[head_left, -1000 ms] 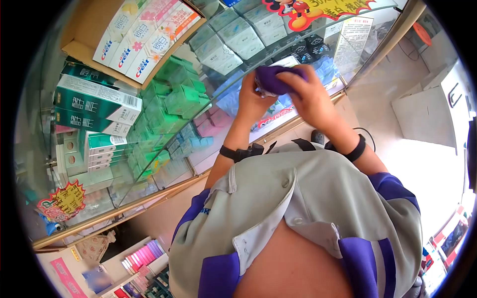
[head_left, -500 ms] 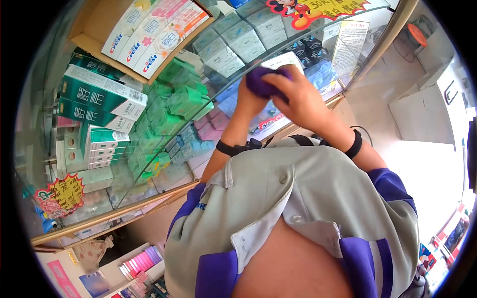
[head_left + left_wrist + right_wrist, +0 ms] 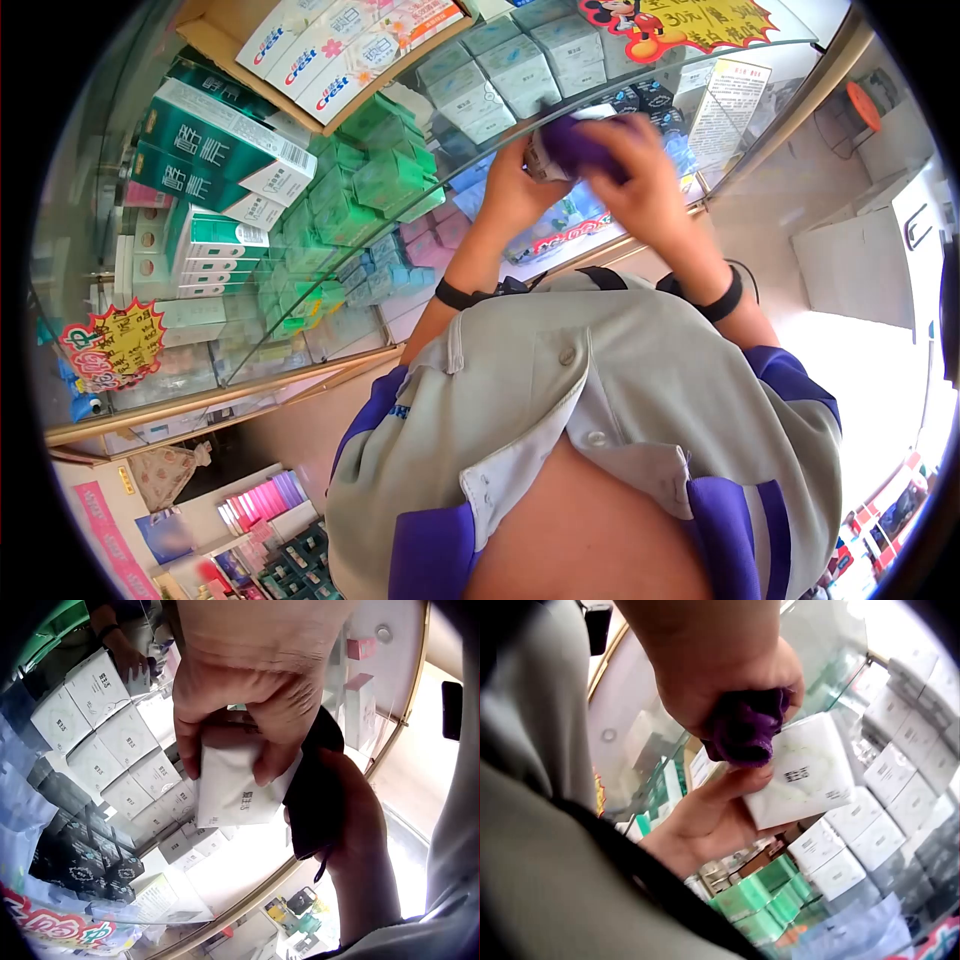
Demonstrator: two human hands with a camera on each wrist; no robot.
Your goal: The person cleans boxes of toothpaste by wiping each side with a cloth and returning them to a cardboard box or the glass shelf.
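Observation:
My left hand [image 3: 515, 190] grips a small white box [image 3: 244, 780] with dark printed characters, its thumb and fingers on opposite sides. In my right hand [image 3: 645, 185] is a bunched purple cloth [image 3: 582, 148], which lies against the box in the head view. From the right wrist view, the cloth bulges out of the curled fist right beside the box's printed face. Both hands are raised in front of the glass display counter, and the cloth hides much of the box from above.
Stacked white boxes [image 3: 889, 840], green boxes [image 3: 375, 180] and dark packs [image 3: 82, 855] sit in the glass counter. A carton of Crest boxes [image 3: 340, 70] and dark green cartons [image 3: 225, 140] stand on the left. A yellow price sign [image 3: 700, 22] lies at the back.
The head view has shifted a little. The right hand and purple cloth have moved across the box, and more of the box's side shows beside the left hand.

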